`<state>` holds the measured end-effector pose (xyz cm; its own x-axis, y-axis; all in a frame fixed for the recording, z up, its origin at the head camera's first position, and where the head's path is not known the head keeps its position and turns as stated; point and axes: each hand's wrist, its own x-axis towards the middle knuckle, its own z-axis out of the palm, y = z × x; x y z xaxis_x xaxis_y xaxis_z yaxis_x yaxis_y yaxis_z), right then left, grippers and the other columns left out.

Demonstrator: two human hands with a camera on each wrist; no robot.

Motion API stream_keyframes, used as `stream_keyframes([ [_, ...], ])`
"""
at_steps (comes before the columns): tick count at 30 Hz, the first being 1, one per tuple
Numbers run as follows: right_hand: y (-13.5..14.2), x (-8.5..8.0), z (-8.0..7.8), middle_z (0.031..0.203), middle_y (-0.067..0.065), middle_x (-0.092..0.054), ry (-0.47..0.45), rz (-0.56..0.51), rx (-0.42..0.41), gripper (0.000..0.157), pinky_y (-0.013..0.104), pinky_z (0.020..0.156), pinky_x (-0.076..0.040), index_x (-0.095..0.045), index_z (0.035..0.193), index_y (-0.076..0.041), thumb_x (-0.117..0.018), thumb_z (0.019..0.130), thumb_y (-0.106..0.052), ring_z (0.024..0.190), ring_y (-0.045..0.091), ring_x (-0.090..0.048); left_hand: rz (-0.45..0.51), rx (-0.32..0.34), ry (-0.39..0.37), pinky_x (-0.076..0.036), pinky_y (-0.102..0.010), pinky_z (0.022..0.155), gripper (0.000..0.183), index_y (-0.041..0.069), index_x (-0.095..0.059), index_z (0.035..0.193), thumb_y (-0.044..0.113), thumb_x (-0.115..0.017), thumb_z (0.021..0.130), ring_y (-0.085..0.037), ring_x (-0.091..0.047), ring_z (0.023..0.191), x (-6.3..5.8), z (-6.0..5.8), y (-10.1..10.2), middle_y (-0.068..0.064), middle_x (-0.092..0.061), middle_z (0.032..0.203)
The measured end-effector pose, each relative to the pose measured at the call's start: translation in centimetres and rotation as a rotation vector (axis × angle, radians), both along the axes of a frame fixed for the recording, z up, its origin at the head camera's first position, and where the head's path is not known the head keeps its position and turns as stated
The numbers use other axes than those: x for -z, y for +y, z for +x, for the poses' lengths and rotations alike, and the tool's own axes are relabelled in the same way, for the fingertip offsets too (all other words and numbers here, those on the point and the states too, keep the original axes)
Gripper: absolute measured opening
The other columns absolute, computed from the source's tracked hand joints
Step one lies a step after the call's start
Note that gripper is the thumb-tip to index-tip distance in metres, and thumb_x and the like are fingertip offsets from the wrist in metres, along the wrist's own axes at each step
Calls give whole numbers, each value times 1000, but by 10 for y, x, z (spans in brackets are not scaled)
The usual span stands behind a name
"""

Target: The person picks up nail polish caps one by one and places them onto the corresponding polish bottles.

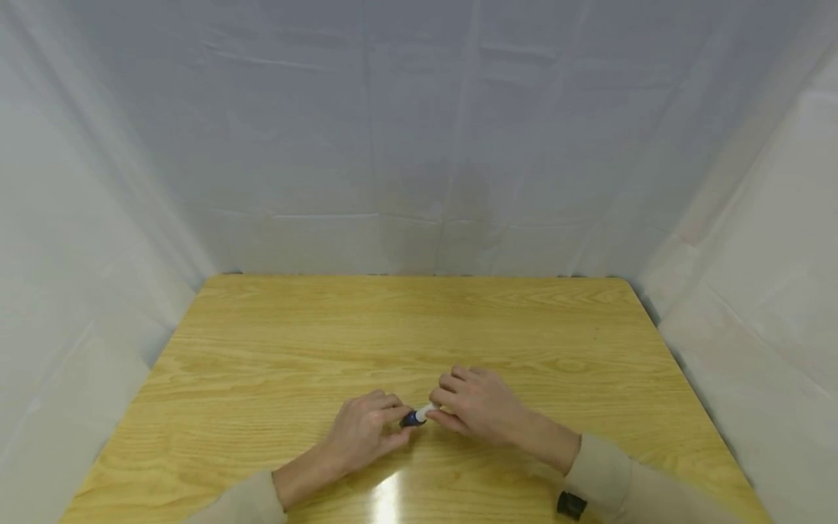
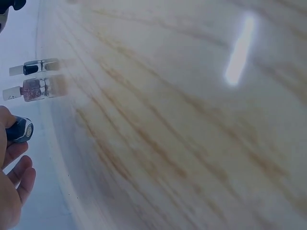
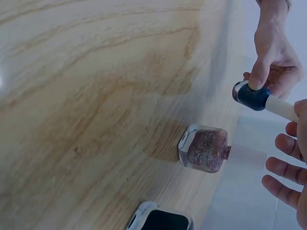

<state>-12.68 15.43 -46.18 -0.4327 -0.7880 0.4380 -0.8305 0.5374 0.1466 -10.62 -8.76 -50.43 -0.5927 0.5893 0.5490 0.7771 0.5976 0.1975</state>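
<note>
Both hands meet over a small nail polish bottle point(image 3: 252, 97) of dark blue with a long white cap point(image 3: 280, 106). My left hand point(image 1: 366, 431) pinches the blue glass body between thumb and fingers. From the other side, my right hand point(image 1: 483, 409) has the white cap between its thumb and forefinger, with its other fingers spread in the right wrist view. The bottle lies tilted in the air between the hands, cap toward the right. In the left wrist view the bottle's round base point(image 2: 29, 130) faces the camera.
A glittery pinkish nail polish bottle point(image 2: 32, 90) stands upright on the wooden table point(image 1: 419, 320), beside a dark one point(image 2: 31, 69) with a pale cap. White sheeting point(image 1: 419, 145) hangs behind the table and along both sides. A light reflection shines near the front.
</note>
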Motion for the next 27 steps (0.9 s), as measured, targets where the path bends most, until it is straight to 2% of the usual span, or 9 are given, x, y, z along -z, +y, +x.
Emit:
stream_keyframes([
  [7,-4,5,2,77,-11,-61,-35,-43,37,26,18,60,-47,-60,78,-25,-55,96,-43,69,5,-54,4,-7,-5,-43,-5,57,18,19,-77,90,27,-81,74,1,-58,67,1,1,0,10,-72,82],
  [17,-5,9,3,71,-12,-56,-30,-61,69,33,16,55,-41,-57,70,-26,-53,97,-45,63,4,-48,7,-11,-15,-43,-4,57,18,19,-77,89,27,-81,74,1,-58,67,1,2,2,10,-72,82],
  [21,-4,7,3,72,-12,-57,-27,-63,56,32,17,57,-44,-59,72,-26,-55,95,-47,63,4,-49,3,-7,-16,-42,-3,57,18,19,-77,89,27,-81,74,1,-58,67,0,2,2,10,-72,82],
  [27,0,2,2,78,-11,-60,-32,-64,13,26,18,59,-45,-64,86,-23,-60,92,-48,67,5,-50,4,10,-13,-41,-3,57,19,19,-76,89,27,-82,73,2,-57,66,-2,0,1,11,-71,81],
])
